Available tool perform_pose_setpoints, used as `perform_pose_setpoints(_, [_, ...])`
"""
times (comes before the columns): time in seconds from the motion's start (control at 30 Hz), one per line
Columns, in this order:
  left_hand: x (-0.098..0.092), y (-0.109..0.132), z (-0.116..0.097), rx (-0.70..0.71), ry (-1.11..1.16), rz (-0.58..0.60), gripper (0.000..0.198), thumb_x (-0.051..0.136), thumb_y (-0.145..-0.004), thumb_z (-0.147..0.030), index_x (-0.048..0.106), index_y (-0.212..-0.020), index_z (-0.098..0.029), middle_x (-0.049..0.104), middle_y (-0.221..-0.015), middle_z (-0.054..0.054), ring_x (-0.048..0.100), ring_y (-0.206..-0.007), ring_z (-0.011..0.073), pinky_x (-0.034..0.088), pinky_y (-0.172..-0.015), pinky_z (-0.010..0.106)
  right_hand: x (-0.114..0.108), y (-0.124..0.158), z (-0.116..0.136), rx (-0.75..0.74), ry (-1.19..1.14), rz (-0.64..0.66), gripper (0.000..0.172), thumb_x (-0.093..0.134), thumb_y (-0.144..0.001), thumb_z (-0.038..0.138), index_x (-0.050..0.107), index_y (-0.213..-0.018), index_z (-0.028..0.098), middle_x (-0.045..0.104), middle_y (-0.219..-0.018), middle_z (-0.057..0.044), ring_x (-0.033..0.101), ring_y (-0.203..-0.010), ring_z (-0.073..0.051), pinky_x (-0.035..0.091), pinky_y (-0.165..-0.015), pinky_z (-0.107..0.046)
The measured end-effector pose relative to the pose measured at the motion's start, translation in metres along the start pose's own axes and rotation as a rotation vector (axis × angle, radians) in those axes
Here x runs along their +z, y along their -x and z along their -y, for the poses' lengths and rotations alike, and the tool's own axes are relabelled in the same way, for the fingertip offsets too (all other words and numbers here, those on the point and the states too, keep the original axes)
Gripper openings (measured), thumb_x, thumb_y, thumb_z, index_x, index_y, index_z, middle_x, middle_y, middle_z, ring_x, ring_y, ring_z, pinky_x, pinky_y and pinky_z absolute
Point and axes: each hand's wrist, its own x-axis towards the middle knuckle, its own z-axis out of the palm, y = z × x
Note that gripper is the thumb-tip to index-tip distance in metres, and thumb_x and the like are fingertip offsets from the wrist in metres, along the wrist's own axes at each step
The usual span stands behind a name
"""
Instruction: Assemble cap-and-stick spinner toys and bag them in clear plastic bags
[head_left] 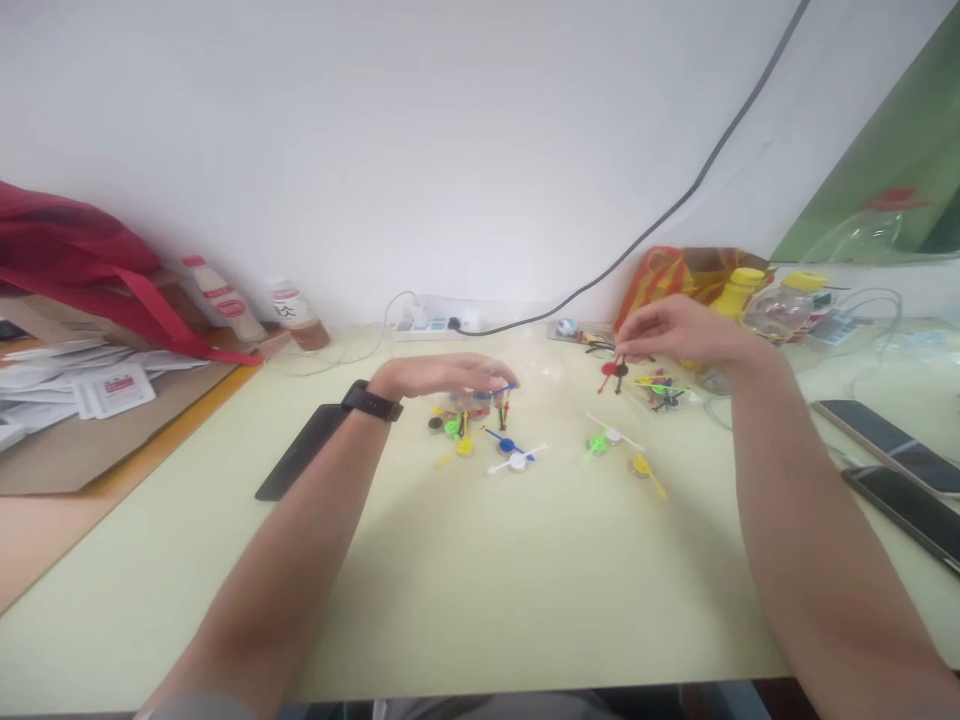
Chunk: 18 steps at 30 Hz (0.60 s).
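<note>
My left hand (454, 374), with a black watch on its wrist, is palm down over a clear bag of small coloured pieces, its fingers stretched out. Just in front lie a yellow piece (465, 446), a blue piece (508, 445) and a white piece (517, 461). My right hand (656, 335) pinches a red piece (608, 371) and a black piece (621, 370) above the table. Below it are a green piece (597, 445), another white piece (613, 436) and another yellow piece (640, 465). A second bag of coloured pieces (664, 391) rests beside my right hand.
A black phone (300, 452) lies by my left forearm, and two phones (892, 443) lie at the right. Bottles (300, 315), a power strip (435, 325) and a striped bag (652, 280) stand along the wall. White packets (112, 390) cover cardboard at the left.
</note>
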Motion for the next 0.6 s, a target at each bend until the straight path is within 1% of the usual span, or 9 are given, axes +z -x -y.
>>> perform_pose_setpoints(0.13, [0.000,0.001,0.002,-0.007,0.088,-0.032,0.060,0.065,-0.089,-0.064,0.067,-0.133,-0.023,0.070,-0.121,0.009,0.067,-0.107,0.0268,0.053,-0.090,0.032,0.000,0.013,0.019,-0.179,-0.132,-0.297,0.029,0.088,-0.075,0.045,0.079,-0.083,0.018,0.078,-0.082,-0.008,0.069,-0.078,-0.024,0.057,-0.073,-0.038])
perform_pose_setpoints(0.17, [0.000,0.001,0.002,-0.014,0.112,-0.035,0.060,0.066,-0.088,-0.063,0.067,-0.132,-0.023,0.070,-0.122,0.010,0.067,-0.107,0.0271,0.054,-0.090,0.033,0.000,0.015,0.023,-0.237,-0.177,-0.351,0.027,0.089,-0.075,0.042,0.079,-0.081,0.018,0.077,-0.080,-0.008,0.069,-0.076,-0.023,0.058,-0.072,-0.038])
perform_pose_setpoints(0.23, [0.001,0.002,0.004,-0.019,0.162,-0.028,0.059,0.067,-0.089,-0.062,0.067,-0.133,-0.023,0.069,-0.124,0.011,0.068,-0.106,0.0276,0.054,-0.089,0.034,0.002,0.016,0.029,-0.357,-0.278,-0.414,0.022,0.091,-0.072,0.035,0.079,-0.079,0.018,0.076,-0.081,-0.008,0.068,-0.075,-0.022,0.058,-0.072,-0.038])
perform_pose_setpoints(0.3, [0.002,0.002,0.005,-0.009,0.212,-0.012,0.059,0.066,-0.090,-0.061,0.065,-0.136,-0.023,0.068,-0.126,0.011,0.069,-0.105,0.0276,0.055,-0.089,0.034,0.004,0.013,0.031,-0.452,-0.389,-0.434,0.019,0.092,-0.071,0.029,0.078,-0.079,0.019,0.075,-0.083,-0.008,0.069,-0.076,-0.021,0.057,-0.072,-0.038])
perform_pose_setpoints(0.37, [0.003,0.001,0.006,0.025,0.256,0.006,0.060,0.064,-0.092,-0.061,0.063,-0.139,-0.024,0.069,-0.125,0.012,0.069,-0.103,0.0277,0.055,-0.087,0.035,0.006,0.008,0.032,-0.505,-0.487,-0.426,0.017,0.092,-0.071,0.027,0.078,-0.077,0.020,0.075,-0.084,-0.008,0.069,-0.075,-0.021,0.056,-0.069,-0.037])
perform_pose_setpoints(0.47, [0.005,-0.002,0.007,0.109,0.292,0.014,0.063,0.063,-0.092,-0.062,0.062,-0.141,-0.023,0.070,-0.124,0.014,0.069,-0.105,0.0296,0.055,-0.086,0.036,0.012,0.000,0.034,-0.516,-0.569,-0.377,0.017,0.093,-0.071,0.030,0.077,-0.075,0.024,0.074,-0.079,-0.006,0.067,-0.070,-0.020,0.056,-0.065,-0.038])
perform_pose_setpoints(0.6, [0.006,-0.006,0.005,0.184,0.294,0.018,0.062,0.063,-0.092,-0.060,0.061,-0.142,-0.024,0.066,-0.132,0.015,0.065,-0.115,0.0330,0.054,-0.089,0.038,0.023,-0.006,0.039,-0.518,-0.622,-0.326,0.020,0.093,-0.071,0.036,0.076,-0.075,0.026,0.073,-0.076,-0.003,0.066,-0.066,-0.019,0.057,-0.062,-0.037])
